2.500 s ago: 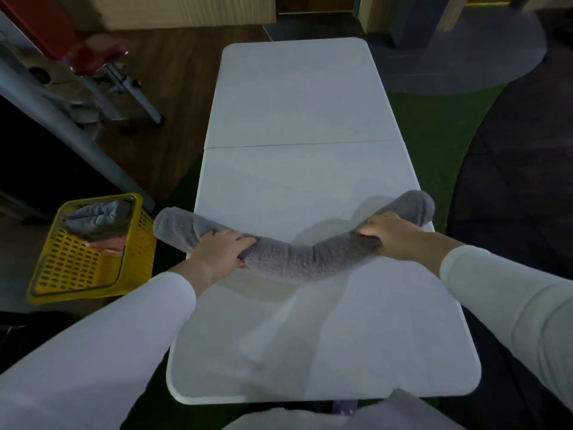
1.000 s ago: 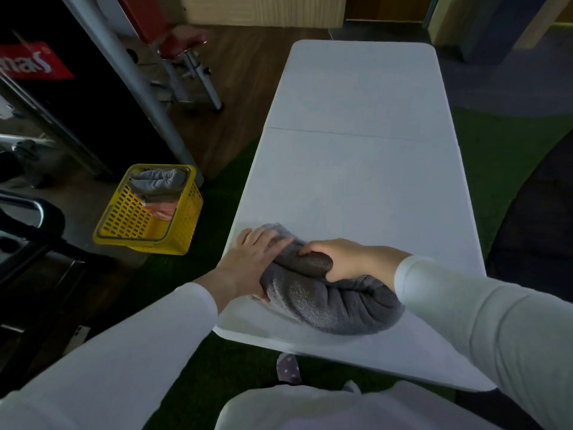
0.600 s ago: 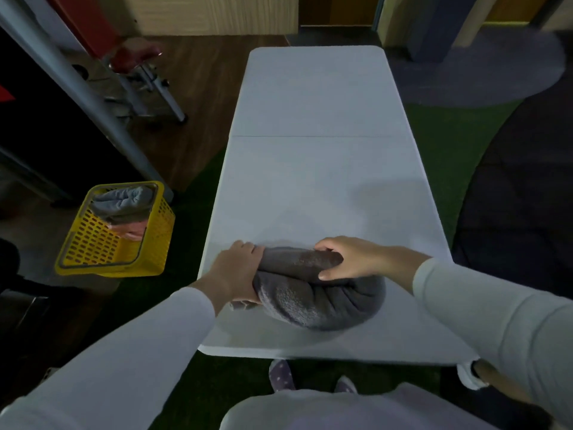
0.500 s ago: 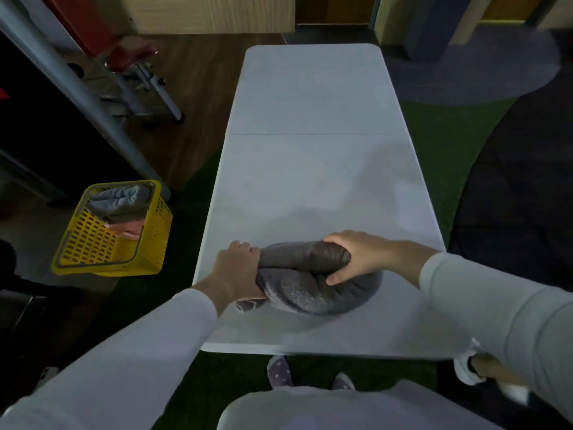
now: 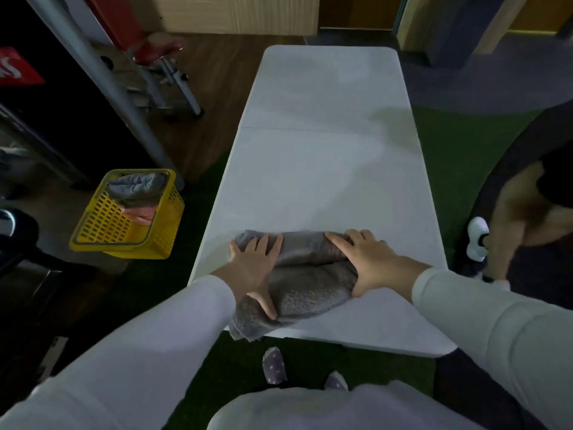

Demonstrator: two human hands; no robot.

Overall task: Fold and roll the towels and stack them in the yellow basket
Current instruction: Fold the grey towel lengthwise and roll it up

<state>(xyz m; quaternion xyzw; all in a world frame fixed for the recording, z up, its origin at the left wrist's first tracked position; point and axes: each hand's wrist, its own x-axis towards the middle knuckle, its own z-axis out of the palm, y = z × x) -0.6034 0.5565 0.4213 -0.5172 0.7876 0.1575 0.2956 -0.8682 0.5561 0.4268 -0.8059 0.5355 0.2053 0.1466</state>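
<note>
Glimpsing white lettering on a red sign (image 5: 15, 69) far left, cut off and unreadable. Pressing a doubled grey terry towel roll (image 5: 310, 283) onto the white folding table (image 5: 325, 169) at its near-left edge, one end overhanging. Spreading left hand (image 5: 255, 265) flat and laying right hand (image 5: 366, 259) straight-fingered on top. Noting open tabletop beyond, and a yellow plastic basket (image 5: 102, 231) on the floor, left.

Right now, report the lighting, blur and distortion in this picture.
Head view: dim overall, the left side nearly black; the white table is brightest, with a soft shadow at its far right. Head view: the gray towel and yellow basket read sharply, while the person at the right edge smears. Head view: wide-angle lens bows the table's edges.
</note>
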